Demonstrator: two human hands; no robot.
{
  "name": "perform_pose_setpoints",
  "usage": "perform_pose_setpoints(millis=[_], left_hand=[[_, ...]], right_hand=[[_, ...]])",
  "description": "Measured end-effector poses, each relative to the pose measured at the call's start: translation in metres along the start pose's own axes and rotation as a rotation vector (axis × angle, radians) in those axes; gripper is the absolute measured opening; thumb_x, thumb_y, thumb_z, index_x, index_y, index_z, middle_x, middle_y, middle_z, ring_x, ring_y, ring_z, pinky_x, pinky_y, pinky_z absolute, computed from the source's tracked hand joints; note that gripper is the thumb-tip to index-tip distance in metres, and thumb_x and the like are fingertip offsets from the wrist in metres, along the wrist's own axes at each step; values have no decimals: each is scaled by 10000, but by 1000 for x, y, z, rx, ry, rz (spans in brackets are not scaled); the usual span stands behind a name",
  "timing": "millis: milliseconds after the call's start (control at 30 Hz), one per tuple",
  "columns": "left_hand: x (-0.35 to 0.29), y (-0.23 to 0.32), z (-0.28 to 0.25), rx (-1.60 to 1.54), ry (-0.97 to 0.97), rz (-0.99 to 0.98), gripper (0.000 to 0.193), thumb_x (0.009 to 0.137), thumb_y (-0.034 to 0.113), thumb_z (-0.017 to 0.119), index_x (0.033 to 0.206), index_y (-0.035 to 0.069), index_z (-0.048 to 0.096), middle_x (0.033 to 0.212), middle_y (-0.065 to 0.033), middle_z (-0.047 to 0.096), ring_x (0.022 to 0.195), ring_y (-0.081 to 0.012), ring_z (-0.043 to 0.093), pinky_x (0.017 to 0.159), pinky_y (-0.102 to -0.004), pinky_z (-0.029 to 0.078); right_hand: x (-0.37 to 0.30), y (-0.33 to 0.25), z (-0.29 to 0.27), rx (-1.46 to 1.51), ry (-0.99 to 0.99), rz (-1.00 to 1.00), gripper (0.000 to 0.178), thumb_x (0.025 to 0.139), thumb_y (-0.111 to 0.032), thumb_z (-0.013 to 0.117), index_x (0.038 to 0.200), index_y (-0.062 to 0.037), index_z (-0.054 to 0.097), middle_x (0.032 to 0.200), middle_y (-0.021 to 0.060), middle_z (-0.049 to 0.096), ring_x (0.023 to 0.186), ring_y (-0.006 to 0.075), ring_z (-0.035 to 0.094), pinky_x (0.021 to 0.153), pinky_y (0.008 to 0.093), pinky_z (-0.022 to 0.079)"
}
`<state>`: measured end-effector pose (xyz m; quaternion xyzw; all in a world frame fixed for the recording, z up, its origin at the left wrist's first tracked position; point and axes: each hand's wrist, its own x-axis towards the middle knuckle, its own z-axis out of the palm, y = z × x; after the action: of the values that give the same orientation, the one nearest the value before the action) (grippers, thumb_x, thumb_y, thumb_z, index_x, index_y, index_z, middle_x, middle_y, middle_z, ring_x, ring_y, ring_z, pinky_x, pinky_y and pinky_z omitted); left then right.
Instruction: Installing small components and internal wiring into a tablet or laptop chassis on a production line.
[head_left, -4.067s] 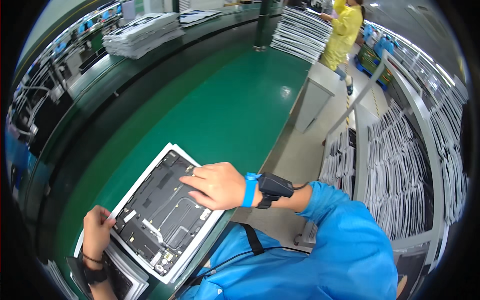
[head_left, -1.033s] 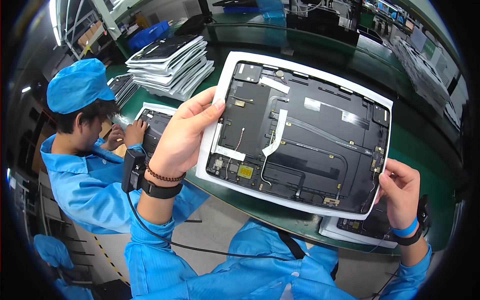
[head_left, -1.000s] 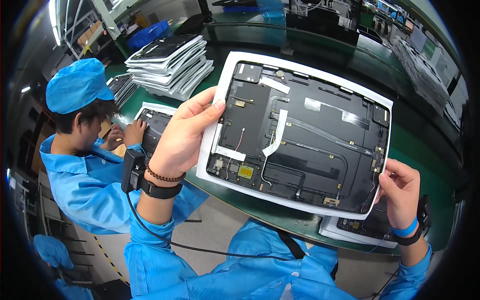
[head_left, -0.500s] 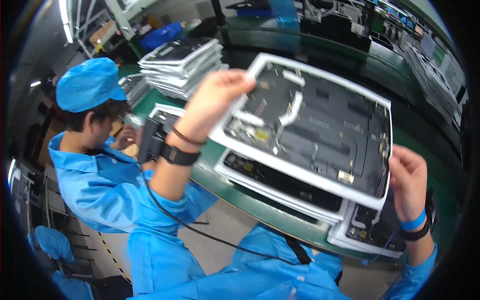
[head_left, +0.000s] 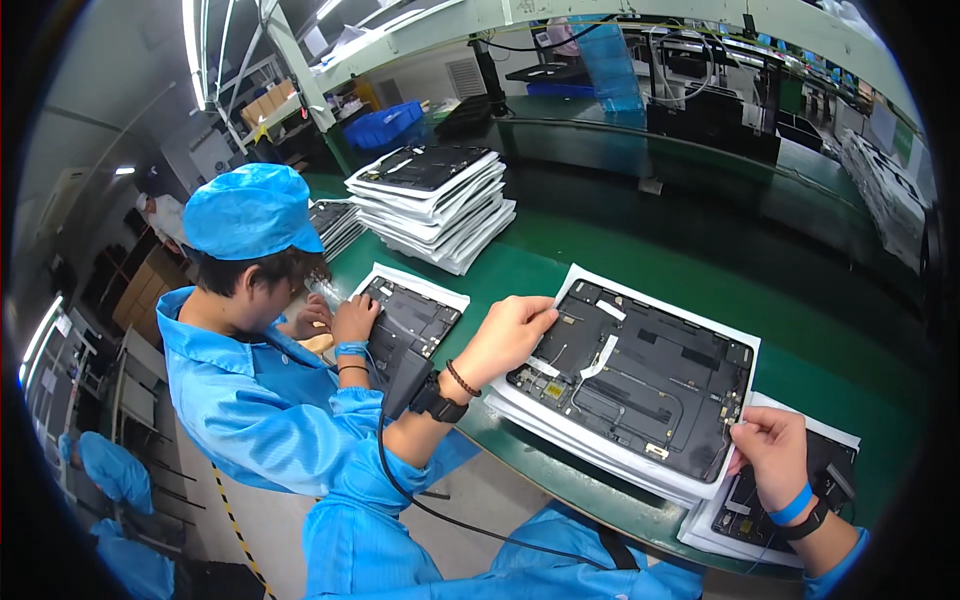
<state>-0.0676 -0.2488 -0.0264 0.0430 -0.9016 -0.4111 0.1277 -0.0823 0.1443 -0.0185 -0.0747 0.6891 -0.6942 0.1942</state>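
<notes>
Now that the black panel (head_left: 650, 370) is down from mid-air at the white-edged stack (head_left: 600, 452), we see left hand (head_left: 512, 338) pinching its left edge, right hand (head_left: 775, 455) its right edge; looks nearly laid flat

From my distant seat I can make out no readable text, label, brand, number or sign on the worktop (head_left: 532, 262) or beyond its edges.

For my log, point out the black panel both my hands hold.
The middle black panel: left hand at its left end, right hand at its right. Only it has both; the co-worker's panel has neither.
</notes>
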Motion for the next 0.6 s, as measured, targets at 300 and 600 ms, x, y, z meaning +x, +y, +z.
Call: perform_pose_setpoints(millis=[300,600], left_hand=[[8,9,-13,185,11,17,285,1010,190,645,1158,-44,710,818,-49,683,758,-89,584,683,-291,504],[21,10,-19,-92,-24,26,287,1032,126,586,1168,-106,686,866,-48,713,808,-59,594,717,-246,485]], right_hand=[[2,-5,2,-103,-23,-41,216,981,-13,674,1144,128,673,756,60,688,592,99,637,550,249,509],[4,-11,11,16,9,-81,322,982,-11,681,1266,134,639,849,70,693,670,99,670,593,230,559]])
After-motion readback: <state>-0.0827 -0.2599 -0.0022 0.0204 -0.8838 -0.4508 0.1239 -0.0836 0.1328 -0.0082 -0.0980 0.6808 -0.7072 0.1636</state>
